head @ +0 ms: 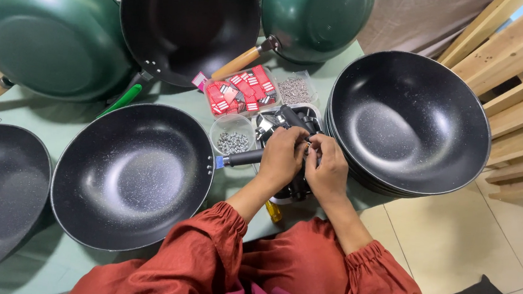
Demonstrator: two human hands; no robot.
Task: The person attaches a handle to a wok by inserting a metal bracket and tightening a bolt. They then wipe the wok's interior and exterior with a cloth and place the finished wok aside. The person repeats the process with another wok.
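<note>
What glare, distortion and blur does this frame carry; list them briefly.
Head view: soft glare patches sit in the stacked black woks and the near black wok; wide-angle bending stretches the green wok at the edge; left hand and right hand look sharp; shadows are faint.

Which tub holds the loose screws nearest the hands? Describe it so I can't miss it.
Start at the speckled black wok in front of the person. Just past its handle stub, left of the left hand, sits a small round clear tub. Unlike the rectangular tray of red packets behind, it holds grey screws.
</note>
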